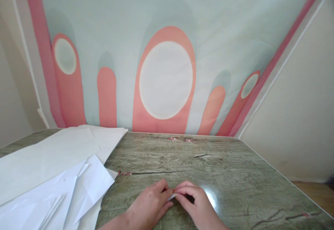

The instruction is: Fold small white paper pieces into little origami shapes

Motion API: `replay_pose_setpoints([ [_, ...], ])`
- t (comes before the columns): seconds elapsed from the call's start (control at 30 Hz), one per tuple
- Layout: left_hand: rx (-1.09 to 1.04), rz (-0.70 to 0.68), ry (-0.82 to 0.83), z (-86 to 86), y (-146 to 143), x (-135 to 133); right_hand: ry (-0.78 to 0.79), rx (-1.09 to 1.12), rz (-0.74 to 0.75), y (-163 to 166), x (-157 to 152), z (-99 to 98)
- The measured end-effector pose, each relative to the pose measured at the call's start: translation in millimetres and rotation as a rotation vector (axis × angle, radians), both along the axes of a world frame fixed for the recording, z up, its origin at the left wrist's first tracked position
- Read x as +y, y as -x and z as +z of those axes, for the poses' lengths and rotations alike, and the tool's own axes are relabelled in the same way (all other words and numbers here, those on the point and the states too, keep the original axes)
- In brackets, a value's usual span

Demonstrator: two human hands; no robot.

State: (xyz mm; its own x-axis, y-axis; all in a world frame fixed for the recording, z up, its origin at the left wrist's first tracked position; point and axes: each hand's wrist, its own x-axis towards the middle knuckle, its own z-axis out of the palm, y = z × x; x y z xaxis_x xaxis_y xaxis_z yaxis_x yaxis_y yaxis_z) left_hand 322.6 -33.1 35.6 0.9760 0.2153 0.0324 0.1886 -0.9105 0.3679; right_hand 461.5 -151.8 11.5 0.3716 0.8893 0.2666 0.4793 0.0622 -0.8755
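Close together above the near part of the table, my left hand (151,202) and my right hand (194,200) meet at the fingertips. Between them they pinch a small piece of white paper (171,197), of which only a narrow strip shows. The fingers cover the rest of it, so its full shape is hidden. Both hands are closed, thumbs and forefingers pressed together.
A stack of large white sheets (52,150) covers the table's left side, with folded and loose white papers (94,184) on top. The wood-grain table (235,167) ends at a patterned backdrop (120,42). Light glares beside my right hand.
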Motion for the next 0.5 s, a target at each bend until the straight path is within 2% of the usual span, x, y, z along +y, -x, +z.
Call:
replay_pose_setpoints([
  [0.2, -0.269, 0.012, 0.322, -7.1, 0.7, 0.4, -0.065, 0.045, -0.024, 2.8, -0.5, -7.6],
  [0.33, -0.282, 0.072, 0.543, -7.8, -3.6, 2.2, -0.117, 0.072, -0.071, 3.7, 0.6, -17.0],
  [0.43, -0.254, 0.076, 0.725, -9.2, -4.8, 2.2, -0.157, 0.052, -0.05, 3.6, 1.8, -19.9],
  [0.5, -0.231, 0.061, 0.776, -10.1, -4.7, 1.6, -0.183, 0.033, -0.041, 3.2, 3.0, -21.2],
])
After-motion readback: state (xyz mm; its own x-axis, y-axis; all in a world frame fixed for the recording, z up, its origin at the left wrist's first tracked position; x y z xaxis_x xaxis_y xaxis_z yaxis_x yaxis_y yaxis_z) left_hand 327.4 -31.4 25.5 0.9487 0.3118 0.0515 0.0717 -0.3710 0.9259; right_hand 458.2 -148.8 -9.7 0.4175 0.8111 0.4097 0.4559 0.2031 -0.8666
